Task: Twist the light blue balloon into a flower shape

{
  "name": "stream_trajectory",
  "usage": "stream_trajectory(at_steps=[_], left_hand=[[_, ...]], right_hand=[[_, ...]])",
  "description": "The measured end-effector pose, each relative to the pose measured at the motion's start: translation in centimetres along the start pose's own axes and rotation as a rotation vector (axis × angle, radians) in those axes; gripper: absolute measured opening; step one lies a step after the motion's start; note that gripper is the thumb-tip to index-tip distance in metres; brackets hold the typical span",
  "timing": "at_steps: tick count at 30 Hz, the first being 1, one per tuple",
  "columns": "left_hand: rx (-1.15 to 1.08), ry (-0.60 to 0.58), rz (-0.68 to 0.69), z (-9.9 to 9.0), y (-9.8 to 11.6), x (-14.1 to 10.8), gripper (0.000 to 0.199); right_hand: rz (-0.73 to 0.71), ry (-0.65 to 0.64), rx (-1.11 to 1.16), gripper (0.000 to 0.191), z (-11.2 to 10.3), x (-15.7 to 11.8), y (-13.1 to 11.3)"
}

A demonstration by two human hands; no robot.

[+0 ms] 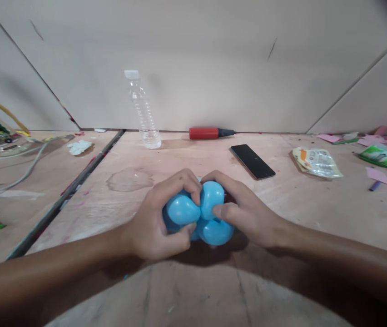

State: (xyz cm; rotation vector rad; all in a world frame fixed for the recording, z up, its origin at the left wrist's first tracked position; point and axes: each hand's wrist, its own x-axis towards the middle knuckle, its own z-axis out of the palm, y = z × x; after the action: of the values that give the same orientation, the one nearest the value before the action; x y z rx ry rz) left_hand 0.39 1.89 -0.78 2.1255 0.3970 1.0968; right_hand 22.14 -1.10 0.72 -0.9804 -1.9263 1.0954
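A blue balloon (212, 197), twisted into several round bubbles, is held between my two hands just above the wooden surface. My left hand (166, 218) wraps round the left bubbles, its index finger bent over the top and its thumb underneath. From the right, my right hand (244, 209) grips the upper right bubble, thumb pressed on the near side and fingers behind it. The bubbles meet at a twist between the two hands. The fingertips on the far side of the balloon are hidden.
A red hand pump (203, 133) lies along the white wall. Left of it a clear plastic bottle (142, 111) stands upright. A black phone (252, 161) and a plastic packet (316, 162) lie to the right. A dark gap (74, 186) splits the boards; a cable (33, 165) lies left.
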Motion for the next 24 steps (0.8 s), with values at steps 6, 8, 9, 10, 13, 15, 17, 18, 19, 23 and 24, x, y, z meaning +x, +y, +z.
stream_trajectory(at_steps=[6, 8, 9, 10, 13, 15, 17, 18, 19, 23, 24], left_hand=[[0.077, 0.148, -0.234, -0.4, -0.5, 0.9, 0.035], [0.118, 0.222, -0.376, -0.3, -0.8, 1.2, 0.032], [0.122, 0.249, -0.424, -0.1, -1.0, 1.2, 0.03], [0.107, 0.271, -0.454, 0.0, -1.2, 1.2, 0.03], [-0.003, 0.315, -0.459, 0.3, -1.4, 0.9, 0.03], [-0.049, 0.252, -0.439, 0.3, -1.3, 0.8, 0.033], [-0.035, 0.162, -0.44, 0.3, -0.9, 0.8, 0.038], [-0.012, 0.127, -0.452, 0.2, -0.8, 0.9, 0.039], [0.014, 0.109, -0.469, 0.2, -0.6, 1.0, 0.038], [0.094, 0.122, -0.457, 0.3, -0.4, 1.0, 0.029], [0.111, 0.134, -0.427, 0.4, -0.4, 1.0, 0.028]], right_hand=[[0.013, 0.051, -0.033, 0.045, -0.7, -0.1, 0.6], [0.009, 0.098, -0.065, 0.064, -0.9, 0.1, 0.9], [0.0, 0.126, -0.114, 0.073, -1.0, 0.1, 1.0], [-0.011, 0.151, -0.181, 0.077, -1.0, 0.2, 1.0], [-0.06, 0.211, -0.379, 0.061, -0.9, 0.4, 1.0], [-0.096, 0.216, -0.437, 0.048, -0.9, 0.4, 1.0], [-0.134, 0.178, -0.458, 0.05, -0.8, 0.5, 1.1], [-0.157, 0.143, -0.466, 0.051, -0.8, 0.5, 1.2], [-0.178, 0.104, -0.467, 0.053, -0.8, 0.5, 1.2], [-0.15, 0.08, -0.404, 0.047, -1.0, 0.5, 1.2], [-0.115, 0.107, -0.38, 0.043, -1.0, 0.5, 1.1]])
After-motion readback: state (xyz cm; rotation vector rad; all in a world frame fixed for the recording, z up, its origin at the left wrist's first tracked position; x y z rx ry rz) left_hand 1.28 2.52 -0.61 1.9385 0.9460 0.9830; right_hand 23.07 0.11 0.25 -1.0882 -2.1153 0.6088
